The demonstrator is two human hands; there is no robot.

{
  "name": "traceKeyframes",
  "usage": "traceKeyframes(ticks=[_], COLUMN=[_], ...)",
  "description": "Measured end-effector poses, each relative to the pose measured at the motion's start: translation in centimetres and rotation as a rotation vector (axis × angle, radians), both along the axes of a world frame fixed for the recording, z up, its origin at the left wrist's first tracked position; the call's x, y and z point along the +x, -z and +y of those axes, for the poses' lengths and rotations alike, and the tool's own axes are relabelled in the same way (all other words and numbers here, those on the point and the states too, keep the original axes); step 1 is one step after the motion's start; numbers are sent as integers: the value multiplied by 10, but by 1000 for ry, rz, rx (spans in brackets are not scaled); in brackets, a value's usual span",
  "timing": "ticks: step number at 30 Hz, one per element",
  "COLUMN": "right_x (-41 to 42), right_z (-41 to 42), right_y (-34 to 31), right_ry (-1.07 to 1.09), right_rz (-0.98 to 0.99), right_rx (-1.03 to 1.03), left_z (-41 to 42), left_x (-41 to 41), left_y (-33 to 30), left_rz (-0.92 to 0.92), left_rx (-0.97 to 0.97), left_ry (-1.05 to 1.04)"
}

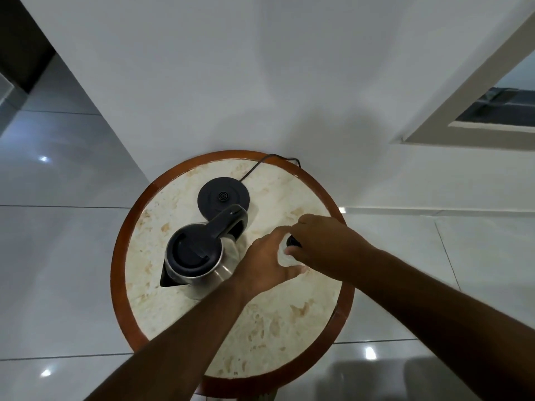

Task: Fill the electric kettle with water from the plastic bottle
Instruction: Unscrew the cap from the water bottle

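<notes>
With the left hand point(267, 256) gripping the plastic bottle point(285, 257) steady on the desk point(260, 328), the right hand's point(318, 241) fingers, closed on the cap point(293, 242), should twist squarely.

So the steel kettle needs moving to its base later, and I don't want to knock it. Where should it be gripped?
Likely by the black loop handle of the steel kettle, coming from the far right side: it arches clear of the body, opposite the spout pointing near left.
</notes>
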State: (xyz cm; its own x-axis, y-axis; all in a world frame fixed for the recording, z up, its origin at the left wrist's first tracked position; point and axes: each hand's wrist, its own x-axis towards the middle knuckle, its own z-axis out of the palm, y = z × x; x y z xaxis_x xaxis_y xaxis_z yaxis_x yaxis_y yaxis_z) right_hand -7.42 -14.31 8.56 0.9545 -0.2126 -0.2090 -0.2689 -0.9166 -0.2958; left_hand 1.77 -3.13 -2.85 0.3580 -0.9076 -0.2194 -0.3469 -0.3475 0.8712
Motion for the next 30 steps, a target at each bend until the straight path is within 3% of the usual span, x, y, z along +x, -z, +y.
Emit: traceKeyframes(ticks=[7, 11, 14, 19, 24, 30], right_x=[3, -10, -33, -64, -73, -73], right_z=[-4, -34, -49, -47, -29, -20], right_y=[-9, -7, 21, 103, 155, 174], right_ry=[-77, 137, 384, 589, 632, 635], right_rz=[30, -68, -73, 93, 120, 91], right_rx=[23, 84, 131, 141, 161, 155], left_z=[-1, 0, 0, -2, 0, -1], left_x=[0, 2, 2, 1, 1, 1], left_y=[-2, -2, 0, 9, 15, 11], left_rz=[22, -21, -48, -34, -40, -11], left_rx=[-5, -16, -15, -51, -72, -69], left_ry=[-26, -21, -26, -46, -43, -40])
